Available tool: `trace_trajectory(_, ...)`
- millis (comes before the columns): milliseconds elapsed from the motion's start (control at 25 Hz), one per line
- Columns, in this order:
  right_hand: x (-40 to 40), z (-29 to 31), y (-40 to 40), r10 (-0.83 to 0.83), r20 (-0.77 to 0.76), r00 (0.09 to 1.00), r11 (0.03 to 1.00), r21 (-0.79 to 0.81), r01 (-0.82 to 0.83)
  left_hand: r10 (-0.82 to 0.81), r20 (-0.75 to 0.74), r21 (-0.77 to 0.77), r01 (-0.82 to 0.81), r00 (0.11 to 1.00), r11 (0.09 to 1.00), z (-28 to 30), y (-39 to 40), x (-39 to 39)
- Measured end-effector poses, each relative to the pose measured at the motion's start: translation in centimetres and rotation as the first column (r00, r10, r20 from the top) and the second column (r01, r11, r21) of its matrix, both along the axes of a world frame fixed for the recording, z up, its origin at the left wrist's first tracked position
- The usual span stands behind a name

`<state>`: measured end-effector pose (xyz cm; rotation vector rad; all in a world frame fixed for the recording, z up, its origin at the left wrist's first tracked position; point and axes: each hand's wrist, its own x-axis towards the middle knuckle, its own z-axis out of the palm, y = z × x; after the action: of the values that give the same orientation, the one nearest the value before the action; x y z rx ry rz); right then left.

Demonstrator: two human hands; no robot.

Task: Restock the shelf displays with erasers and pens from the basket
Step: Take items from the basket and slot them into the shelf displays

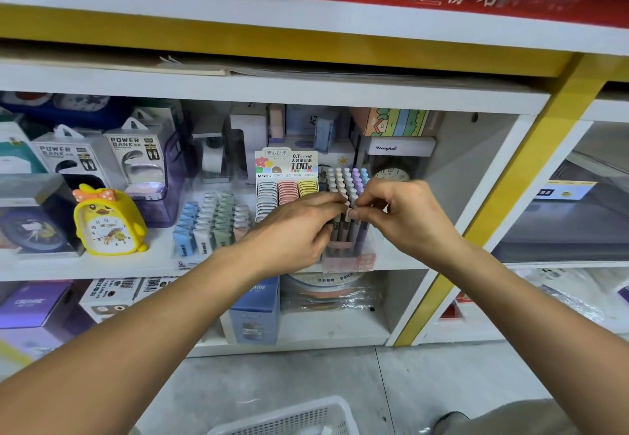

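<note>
A single head-worn wide-angle view looks forward and slightly down, close to the shelf (238,266), with the floor (425,376) along its lower edge.

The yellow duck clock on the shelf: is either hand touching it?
Apart. The head view shows the yellow duck clock standing far left on the shelf, while the left hand and right hand meet at the pen display.

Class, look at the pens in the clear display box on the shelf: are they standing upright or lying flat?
Upright. The pens stand in rows in the clear display box, caps pointing up, while the left hand and right hand pinch one at its top.
</note>
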<state>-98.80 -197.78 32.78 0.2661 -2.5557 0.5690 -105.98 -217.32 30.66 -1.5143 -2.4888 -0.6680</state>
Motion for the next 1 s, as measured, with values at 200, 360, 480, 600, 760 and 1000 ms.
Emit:
trace_trajectory(200, -0.2, -0.3, 0.2, -0.052, 0.09, 0.995, 0.99, 0.137, 0.039, 0.01, 0.02, -0.008, -0.01, 1.0, 1.0, 0.1, 0.1, 0.0)
trace_trajectory(360, 0.3, 0.0, -0.5, -0.084, 0.001, 0.996, 0.982, 0.171, 0.082, 0.014, 0.006, 0.084, -0.014, 1.0, 0.996, 0.4, -0.5, 0.8)
trace_trajectory(480, 1.2, -1.0, -3.0, -0.044, -0.04, 0.998, 0.998, 0.051, 0.046, 0.086, -0.03, 0.17, -0.08, 0.996, 0.982, -0.3, -2.0, 1.7)
trace_trajectory(600, 2.4, -5.5, -6.6, -0.02, 0.296, 0.955, 1.0, 0.01, 0.018, 0.202, 0.099, -0.093, -0.193, 0.974, 0.977, -4.1, -4.0, 2.6)
trace_trajectory(760, 4.7, -15.9, -10.9, -0.024, 0.847, 0.531, 0.972, 0.143, -0.185, 0.32, 0.34, -0.577, -0.073, 0.884, 0.814, -13.5, -7.4, 4.9)
trace_trajectory(1000, 8.9, -30.4, -11.9, -0.125, 0.951, 0.281, 0.956, 0.192, -0.222, 0.463, 0.439, -0.806, 0.111, 0.77, 0.581, -26.3, -10.1, 9.4)
